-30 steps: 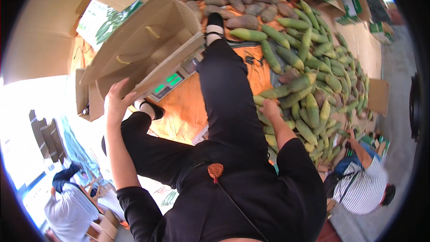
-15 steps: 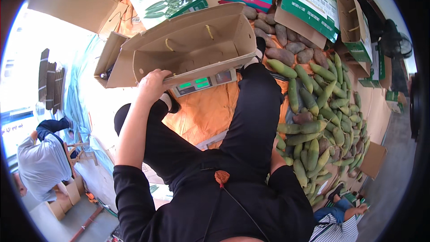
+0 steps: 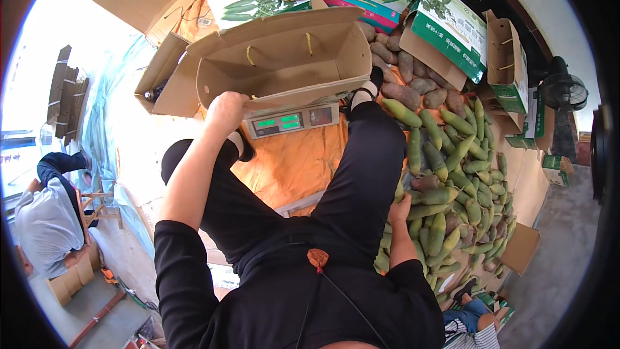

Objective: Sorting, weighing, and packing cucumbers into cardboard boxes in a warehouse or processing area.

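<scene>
An open cardboard box (image 3: pixel 284 81) with yellow cord handles stands on a digital scale (image 3: pixel 290 122) with lit green readouts, in front of my feet. Its inside shows bare cardboard. My left hand (image 3: pixel 226 112) is closed over the near left corner of the box's rim. Beside my right thigh, my right hand (image 3: pixel 400 210) is closed around a long green radish (image 3: pixel 398 190), mostly hidden by the hand and leg. A large heap of green radishes (image 3: pixel 462 184) lies to the right, with reddish-brown roots (image 3: pixel 400 95) at its far end.
Printed green-and-white cartons (image 3: pixel 449 29) stand behind the heap. An orange sheet (image 3: pixel 284 168) covers the floor between my legs. A black fan (image 3: pixel 563 90) stands at far right. One person (image 3: pixel 48 220) sits at far left, another (image 3: pixel 475 323) at lower right.
My right hand has come into sight beside my thigh, with a green radish in it. My left hand stays on the box's rim. The whole view has shifted slightly.
</scene>
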A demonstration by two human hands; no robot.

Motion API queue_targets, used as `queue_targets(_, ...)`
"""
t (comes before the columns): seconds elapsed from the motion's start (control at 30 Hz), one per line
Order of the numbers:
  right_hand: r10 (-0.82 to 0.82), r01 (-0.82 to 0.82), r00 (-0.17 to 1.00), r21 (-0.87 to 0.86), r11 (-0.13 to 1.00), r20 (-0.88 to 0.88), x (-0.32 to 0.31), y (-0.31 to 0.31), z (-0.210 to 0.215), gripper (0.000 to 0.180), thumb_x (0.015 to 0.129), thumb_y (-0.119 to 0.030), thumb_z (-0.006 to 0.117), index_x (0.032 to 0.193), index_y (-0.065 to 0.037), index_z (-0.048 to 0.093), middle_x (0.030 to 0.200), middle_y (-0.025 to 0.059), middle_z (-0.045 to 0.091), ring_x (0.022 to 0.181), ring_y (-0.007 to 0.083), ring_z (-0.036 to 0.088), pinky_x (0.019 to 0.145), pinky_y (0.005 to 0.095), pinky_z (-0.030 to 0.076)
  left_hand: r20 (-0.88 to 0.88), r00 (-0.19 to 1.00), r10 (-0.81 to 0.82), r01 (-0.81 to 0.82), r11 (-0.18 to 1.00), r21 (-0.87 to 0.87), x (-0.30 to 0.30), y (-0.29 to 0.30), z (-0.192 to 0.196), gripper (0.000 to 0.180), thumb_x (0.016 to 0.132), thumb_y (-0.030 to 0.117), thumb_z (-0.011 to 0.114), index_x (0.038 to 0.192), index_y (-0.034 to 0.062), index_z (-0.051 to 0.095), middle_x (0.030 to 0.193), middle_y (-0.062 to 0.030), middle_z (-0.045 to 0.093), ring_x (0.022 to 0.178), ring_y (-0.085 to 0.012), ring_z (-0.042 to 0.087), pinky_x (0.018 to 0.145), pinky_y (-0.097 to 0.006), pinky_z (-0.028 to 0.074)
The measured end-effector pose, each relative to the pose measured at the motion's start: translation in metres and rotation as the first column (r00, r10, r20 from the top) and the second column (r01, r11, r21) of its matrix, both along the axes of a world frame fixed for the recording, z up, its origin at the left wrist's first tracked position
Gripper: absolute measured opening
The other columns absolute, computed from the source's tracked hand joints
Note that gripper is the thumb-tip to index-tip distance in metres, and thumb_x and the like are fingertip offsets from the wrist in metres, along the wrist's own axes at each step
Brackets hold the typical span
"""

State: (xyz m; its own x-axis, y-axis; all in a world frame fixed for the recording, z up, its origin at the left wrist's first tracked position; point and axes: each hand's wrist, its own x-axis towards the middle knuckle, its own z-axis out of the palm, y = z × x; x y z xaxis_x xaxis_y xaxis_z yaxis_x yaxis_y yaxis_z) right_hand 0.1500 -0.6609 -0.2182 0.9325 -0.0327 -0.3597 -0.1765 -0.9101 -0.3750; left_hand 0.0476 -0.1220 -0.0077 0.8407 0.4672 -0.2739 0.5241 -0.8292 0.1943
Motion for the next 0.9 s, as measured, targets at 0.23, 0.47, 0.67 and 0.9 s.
queue_targets(0.23, -0.024, -0.166, 0.963, 0.659, 0.733, 0.269, 0.103, 0.077, 0.122, 0.055, 0.068, 0.002, 0.072, 0.116, 0.000, 0.045, 0.109, 0.0108, 0.054, 0.100, 0.0211, 0.055, 0.086, 0.0328, 0.046, 0.053, 0.998, -0.024, 0.024, 1.000, -0.012, -0.002, 0.009, -0.008, 0.019, 0.076, 0.008, 0.058, 0.092, 0.0071, 0.068, 0.083, -0.0177, 0.064, 0.084, -0.0343, 0.062, 0.077, -0.041, 0.049)
queue_targets(0.47, 0.184, -0.577, 0.809, 0.693, 0.434, 0.558, 0.132, 0.227, 0.282, 0.062, 0.068, -0.004, 0.075, 0.122, 0.000, 0.045, 0.117, 0.0106, 0.054, 0.105, 0.0201, 0.056, 0.088, 0.0323, 0.048, 0.036, 0.999, -0.041, 0.038, 0.997, 0.061, -0.006, 0.011, -0.009, 0.021, 0.076, 0.006, 0.055, 0.091, 0.0092, 0.070, 0.083, -0.0153, 0.065, 0.085, -0.0321, 0.063, 0.076, -0.041, 0.050)
queue_targets(0.67, 0.461, -0.910, 0.413, 0.347, 0.225, 0.785, 0.124, 0.347, 0.308, 0.058, 0.062, -0.011, 0.076, 0.114, -0.007, 0.052, 0.113, 0.0135, 0.055, 0.106, 0.0349, 0.051, 0.092, 0.0393, 0.042, 0.087, 0.994, -0.065, 0.060, 0.997, 0.058, -0.001, 0.012, -0.014, 0.018, 0.077, 0.008, 0.056, 0.089, 0.0094, 0.069, 0.082, -0.0152, 0.065, 0.085, -0.0328, 0.062, 0.076, -0.042, 0.050)
queue_targets(0.9, 0.888, -0.958, 0.198, -0.109, 0.264, 0.415, 0.103, 0.424, 0.238, 0.039, 0.063, -0.005, 0.067, 0.100, -0.006, 0.054, 0.103, 0.0117, 0.058, 0.100, 0.0316, 0.055, 0.077, 0.0428, 0.051, 0.033, 0.995, -0.099, 0.097, 0.993, 0.062, -0.006, 0.017, -0.016, 0.024, 0.075, 0.008, 0.059, 0.098, 0.0077, 0.067, 0.095, -0.0160, 0.063, 0.094, -0.0336, 0.060, 0.082, -0.042, 0.048)
